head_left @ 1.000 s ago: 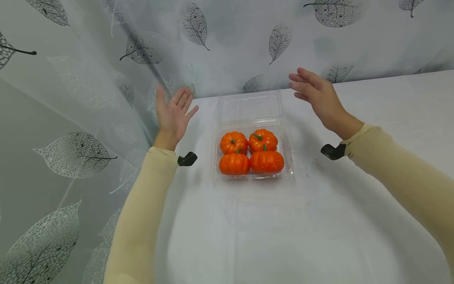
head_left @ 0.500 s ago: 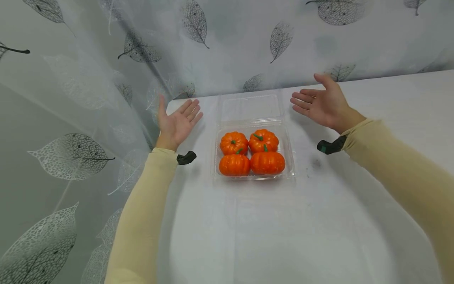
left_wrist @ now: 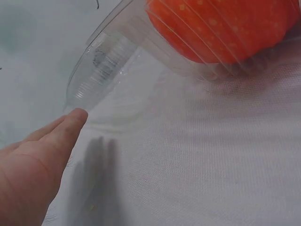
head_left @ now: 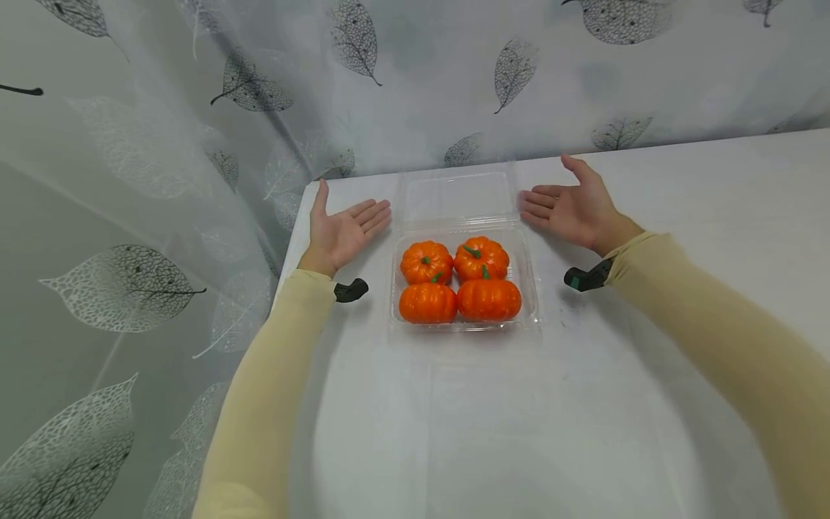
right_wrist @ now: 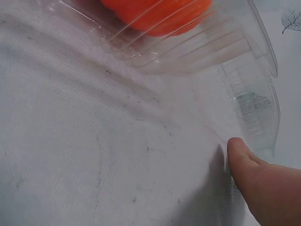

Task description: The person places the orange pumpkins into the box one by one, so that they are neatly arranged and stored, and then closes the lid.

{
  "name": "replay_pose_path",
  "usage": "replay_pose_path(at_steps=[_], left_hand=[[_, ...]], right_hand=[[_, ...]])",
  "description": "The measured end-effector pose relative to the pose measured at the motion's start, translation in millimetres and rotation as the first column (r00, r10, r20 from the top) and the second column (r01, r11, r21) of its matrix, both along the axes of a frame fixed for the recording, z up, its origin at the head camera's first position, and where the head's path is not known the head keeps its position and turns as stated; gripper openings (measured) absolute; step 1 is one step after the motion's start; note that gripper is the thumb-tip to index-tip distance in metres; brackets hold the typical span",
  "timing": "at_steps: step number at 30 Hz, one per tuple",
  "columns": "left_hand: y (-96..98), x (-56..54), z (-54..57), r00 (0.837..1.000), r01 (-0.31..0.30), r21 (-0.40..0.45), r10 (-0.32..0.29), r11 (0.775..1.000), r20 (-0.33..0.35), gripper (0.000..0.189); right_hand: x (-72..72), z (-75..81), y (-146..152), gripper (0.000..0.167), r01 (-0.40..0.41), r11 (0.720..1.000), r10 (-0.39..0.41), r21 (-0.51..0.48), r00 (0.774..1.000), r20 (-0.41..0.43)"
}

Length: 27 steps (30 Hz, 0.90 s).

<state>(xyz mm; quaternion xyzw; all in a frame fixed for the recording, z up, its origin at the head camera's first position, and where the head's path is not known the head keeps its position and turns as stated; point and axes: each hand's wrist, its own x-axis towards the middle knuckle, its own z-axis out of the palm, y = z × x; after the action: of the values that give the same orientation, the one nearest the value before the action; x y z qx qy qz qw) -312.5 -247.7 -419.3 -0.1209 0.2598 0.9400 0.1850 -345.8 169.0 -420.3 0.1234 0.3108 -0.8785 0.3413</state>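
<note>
A clear plastic clamshell container [head_left: 529, 288] sits on the white table with its lid [head_left: 457, 196] folded back toward the wall. Several small orange pumpkins with green stems fill its base, in two rows; one is the front right pumpkin [head_left: 488, 300]. My left hand [head_left: 342, 234] is held out left of the lid, palm up and fingers straight. On the other side, my right hand [head_left: 573, 210] has its straight fingers close to the lid's right edge. Neither hand holds anything. In both wrist views, fingertips are near the clear lid [left_wrist: 101, 66].
White cloth [head_left: 519, 432] covers the table. A grey curtain with leaf prints [head_left: 421, 86] hangs behind the table and along its left side. Black wrist devices, such as the right one [head_left: 586, 277], stick out below both sleeves.
Both hands have lowered and moved inward toward the lid. The right hand has turned its palm upward. The container and pumpkins stay where they were.
</note>
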Motion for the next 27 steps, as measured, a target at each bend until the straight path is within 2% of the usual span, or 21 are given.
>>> replay_pose_path(at_steps=[10, 23, 27], left_hand=[[5.5, 0.5, 0.0, 1.000, 0.026, -0.039, -0.026, 0.999, 0.015, 0.108], [8.9, 2.6, 7.7, 0.998, 0.049, -0.061, -0.050, 0.997, -0.027, 0.112], [9.6, 3.4, 12.2, 0.996, 0.057, -0.102, -0.064, 0.993, -0.064, 0.112]], right_hand=[[2.2, -5.1, -1.5, 0.100, -0.027, 1.000, 0.027, 0.009, 0.999, -0.022], [8.2, 9.7, -2.2, 0.098, 0.000, 0.999, -0.003, -0.032, 0.995, -0.096], [10.3, 14.8, -2.3, 0.097, 0.006, 1.000, -0.009, -0.024, 0.991, -0.133]])
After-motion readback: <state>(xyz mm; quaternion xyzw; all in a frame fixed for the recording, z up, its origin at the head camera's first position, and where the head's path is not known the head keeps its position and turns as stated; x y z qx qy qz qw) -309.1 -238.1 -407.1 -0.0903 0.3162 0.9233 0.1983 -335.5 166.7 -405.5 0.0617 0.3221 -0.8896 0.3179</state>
